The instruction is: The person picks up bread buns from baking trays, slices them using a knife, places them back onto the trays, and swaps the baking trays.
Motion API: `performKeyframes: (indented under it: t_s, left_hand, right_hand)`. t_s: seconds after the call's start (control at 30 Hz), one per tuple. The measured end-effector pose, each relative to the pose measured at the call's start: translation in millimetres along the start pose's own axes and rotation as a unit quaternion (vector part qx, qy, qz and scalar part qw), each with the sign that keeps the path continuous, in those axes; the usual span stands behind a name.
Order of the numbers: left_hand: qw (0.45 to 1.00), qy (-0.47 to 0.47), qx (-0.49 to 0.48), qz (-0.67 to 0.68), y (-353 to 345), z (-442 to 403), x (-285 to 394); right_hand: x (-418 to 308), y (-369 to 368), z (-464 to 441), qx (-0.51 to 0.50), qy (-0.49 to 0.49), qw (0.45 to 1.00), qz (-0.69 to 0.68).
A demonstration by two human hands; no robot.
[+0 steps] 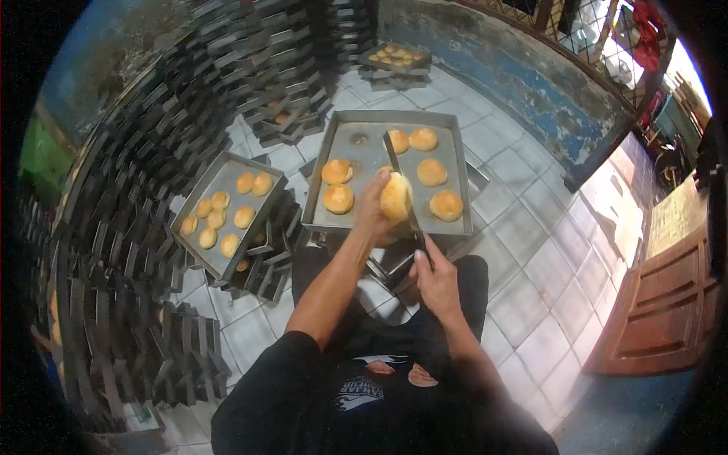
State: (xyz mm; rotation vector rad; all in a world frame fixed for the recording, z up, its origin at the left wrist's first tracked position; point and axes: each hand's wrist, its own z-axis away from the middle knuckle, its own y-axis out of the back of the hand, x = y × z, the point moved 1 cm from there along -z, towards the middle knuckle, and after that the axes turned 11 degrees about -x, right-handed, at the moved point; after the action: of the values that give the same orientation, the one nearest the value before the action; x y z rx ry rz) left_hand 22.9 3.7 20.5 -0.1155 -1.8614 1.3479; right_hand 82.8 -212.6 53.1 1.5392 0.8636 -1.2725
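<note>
My left hand (pixel 371 208) is wrapped round a golden-topped bun (pixel 396 199), tilted on its side over the near part of a large metal tray (pixel 387 117). In my right hand (pixel 436 277) is the dark handle of a long knife (pixel 393 152); its blade points up and away, lying against the bun's right side. Several buns rest on the tray, among them a pair (pixel 338 186) at the left and one (pixel 447 205) at the near right.
To the left, a smaller tray (pixel 254 193) of buns sits on stacked trays. Tall stacks of metal trays (pixel 136 227) line the left side. Another tray of buns (pixel 394 55) is at the back. A wooden door (pixel 660 318) stands at the right.
</note>
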Motion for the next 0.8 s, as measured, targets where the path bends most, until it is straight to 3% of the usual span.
performKeyframes:
  t_s: [0.07,0.13,0.3,0.5,0.63,0.8]
  left_hand:
    - [0.999,-0.001,-0.029,-0.029,-4.3,-3.1,-4.8]
    - [0.999,0.009,0.019,0.04,4.0,-11.6,2.1]
    - [0.999,-0.036,0.023,0.033,22.2,-19.8,34.7]
    - [1.0,0.008,0.015,0.014,-4.4,-4.1,-7.3]
    - [0.997,0.003,0.054,0.053,-8.6,-10.4,21.4]
    - [0.999,0.022,0.026,0.029,3.2,-7.7,17.6]
  right_hand:
    - [-7.4,6.2,-12.6,0.007,0.018,0.999,0.04]
    - [-14.5,9.3,-14.9,-0.033,-0.029,0.999,0.013]
    - [1.8,3.0,27.1,-0.054,-0.038,0.998,0.015]
    - [-0.8,5.2,-18.1,-0.03,-0.034,0.999,0.009]
    - [0.7,5.1,-2.9,-0.053,-0.036,0.998,0.024]
    - [13.8,-1.1,16.3,-0.04,-0.052,0.998,-0.014]
